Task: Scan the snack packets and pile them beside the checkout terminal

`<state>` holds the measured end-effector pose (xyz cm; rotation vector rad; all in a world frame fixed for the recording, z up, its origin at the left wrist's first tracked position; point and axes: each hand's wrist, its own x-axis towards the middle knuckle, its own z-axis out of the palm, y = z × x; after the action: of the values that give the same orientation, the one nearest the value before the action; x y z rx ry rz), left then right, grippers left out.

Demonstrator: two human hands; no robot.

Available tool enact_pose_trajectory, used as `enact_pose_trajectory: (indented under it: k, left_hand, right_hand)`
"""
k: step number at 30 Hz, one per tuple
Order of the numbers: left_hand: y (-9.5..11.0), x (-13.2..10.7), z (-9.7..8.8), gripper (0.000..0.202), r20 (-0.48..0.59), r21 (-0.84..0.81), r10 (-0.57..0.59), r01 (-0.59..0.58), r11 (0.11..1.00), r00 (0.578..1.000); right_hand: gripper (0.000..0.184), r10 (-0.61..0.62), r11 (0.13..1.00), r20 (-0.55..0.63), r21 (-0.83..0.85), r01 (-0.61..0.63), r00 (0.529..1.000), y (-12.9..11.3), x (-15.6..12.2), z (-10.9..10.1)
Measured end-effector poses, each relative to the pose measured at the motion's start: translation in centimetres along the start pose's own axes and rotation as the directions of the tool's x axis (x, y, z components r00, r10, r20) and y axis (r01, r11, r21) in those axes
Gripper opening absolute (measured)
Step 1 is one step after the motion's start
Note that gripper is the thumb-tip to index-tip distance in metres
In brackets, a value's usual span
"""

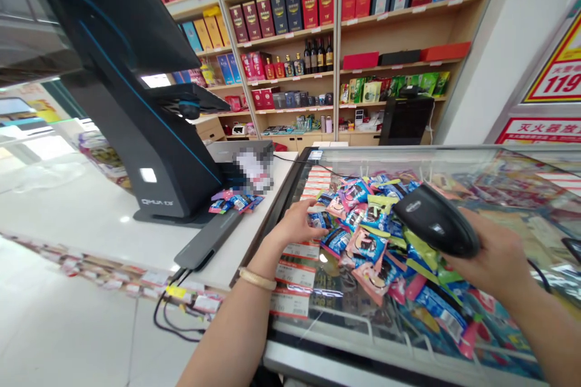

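Note:
A heap of small snack packets (365,242), blue, pink and yellow-green, lies on the glass counter top (340,320). At the heap's left edge is my left hand (297,224), its thumb and fingers apart around a blue packet (319,220); it seems to touch the packet without gripping it. My right hand (492,254) is wrapped around a black barcode scanner (436,221), held above the right side of the heap with its head pointing left. The scanner hides some packets below it. A few similar packets (236,200) lie apart on the white counter to the left.
A dark checkout screen on a stand (149,133) rises from the white counter (91,205) at left, a grey flat device (209,242) with cables before it. Price labels (295,275) line the glass top's left edge. Shelves of boxes and bottles (290,63) stand behind.

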<state>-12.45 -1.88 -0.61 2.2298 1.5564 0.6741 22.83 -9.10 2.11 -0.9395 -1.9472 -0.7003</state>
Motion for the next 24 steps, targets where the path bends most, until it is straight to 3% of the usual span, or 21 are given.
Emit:
enact_pose_trajectory:
  k: [3,7,15,20,24]
  left_hand:
    - [0.13,-0.05,0.29,0.075,0.053,0.077,-0.017,0.012,0.997,0.998]
    - [0.17,0.09,0.39,0.056,0.070,0.129,-0.004,-0.006,0.992,0.998]
    - [0.19,0.13,0.28,0.031,0.010,0.036,0.009,-0.009,0.999,1.000]
    - [-0.25,0.51,0.19,0.035,-0.166,-0.115,-0.085,0.066,0.991,0.982]
    - [0.13,0.75,0.11,0.042,-0.304,-0.381,-0.186,0.059,0.923,0.934]
  right_hand:
    - [0.020,0.041,0.998,0.019,0.056,-0.042,0.999,0.05,-0.47,0.32]
    - [0.023,0.097,0.990,0.049,0.094,-0.101,0.994,0.06,-0.83,0.51]
    - [0.019,0.063,0.991,0.089,0.111,-0.073,0.994,-0.44,-0.10,0.31]
    - [0.021,0.106,0.983,0.104,0.137,-0.120,0.989,-0.51,-0.11,0.36]
    - [0.021,0.080,0.986,0.095,0.135,-0.092,0.992,-0.59,-0.05,0.29]
